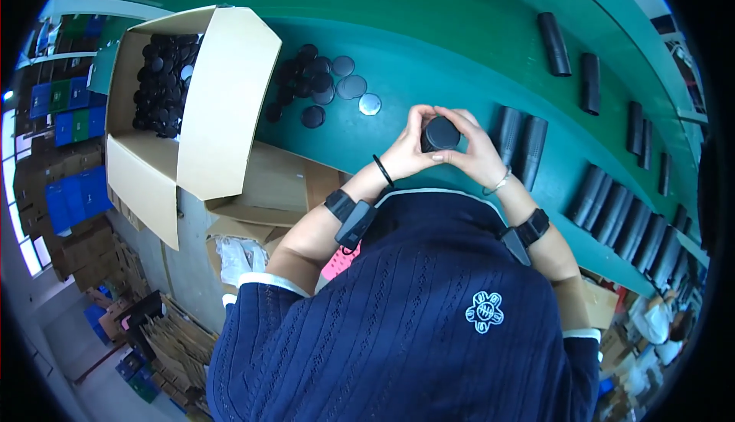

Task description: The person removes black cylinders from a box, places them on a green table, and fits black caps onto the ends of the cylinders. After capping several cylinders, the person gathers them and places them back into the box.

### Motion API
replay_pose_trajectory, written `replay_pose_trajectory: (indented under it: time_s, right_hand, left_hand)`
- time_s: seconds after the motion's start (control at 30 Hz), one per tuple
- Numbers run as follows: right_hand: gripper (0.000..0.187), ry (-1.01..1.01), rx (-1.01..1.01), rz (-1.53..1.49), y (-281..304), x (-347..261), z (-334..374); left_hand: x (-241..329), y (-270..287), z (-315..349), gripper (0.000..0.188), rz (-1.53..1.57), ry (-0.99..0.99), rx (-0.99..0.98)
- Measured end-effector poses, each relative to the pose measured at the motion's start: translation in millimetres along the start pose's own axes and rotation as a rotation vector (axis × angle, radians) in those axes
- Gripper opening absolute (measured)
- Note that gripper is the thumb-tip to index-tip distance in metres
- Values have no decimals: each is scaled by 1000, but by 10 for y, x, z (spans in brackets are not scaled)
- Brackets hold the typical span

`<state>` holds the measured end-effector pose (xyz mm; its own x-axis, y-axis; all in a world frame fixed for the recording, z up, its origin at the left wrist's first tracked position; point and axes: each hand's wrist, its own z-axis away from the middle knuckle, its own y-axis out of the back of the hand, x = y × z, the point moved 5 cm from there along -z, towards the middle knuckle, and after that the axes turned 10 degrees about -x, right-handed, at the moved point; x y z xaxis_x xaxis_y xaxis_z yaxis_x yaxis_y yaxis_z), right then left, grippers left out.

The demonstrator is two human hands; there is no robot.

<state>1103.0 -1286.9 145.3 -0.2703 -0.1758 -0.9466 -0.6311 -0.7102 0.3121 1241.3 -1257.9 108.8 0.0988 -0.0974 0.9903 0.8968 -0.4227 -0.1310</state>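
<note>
Both my hands are wrapped round the end of an upright black tube with a round black cap (441,132) on top. My left hand (409,150) grips its left side, and my right hand (476,150) closes round it from the right. Thumbs and fingers meet close about the cap; the tube's lower part is hidden. To the left lie loose black round caps (321,83) on the green table, with one shiny silver-looking disc (370,104) nearest my hands. Just right of my right hand are two black ribbed tubes (521,142) side by side.
An open cardboard box (230,77) full of black caps (164,77) stands at the left. A row of several black tubes (624,211) lies on the green table (429,31) at the right, and single tubes (554,44) lie farther off. Another carton (268,181) sits below the box.
</note>
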Motion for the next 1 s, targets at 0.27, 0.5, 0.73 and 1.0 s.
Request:
replay_pose_trajectory:
  time_s: [0.27, 0.5, 0.73, 1.0]
  right_hand:
    - [73, 20, -41, 48, -7, -85, -44]
    - [75, -23, -32, 107, -23, -93, -50]
    - [72, -53, -48, -158, -34, 8, 40]
    - [62, -98, 51, -91, 55, 77, 11]
  left_hand:
    - [131, 12, 114, 71, -462, -15, 132]
    - [173, 9, 141, 65, -555, -65, 164]
    - [143, -1, 99, 65, -461, -41, 152]
    - [193, -12, 3, 67, -565, 22, 145]
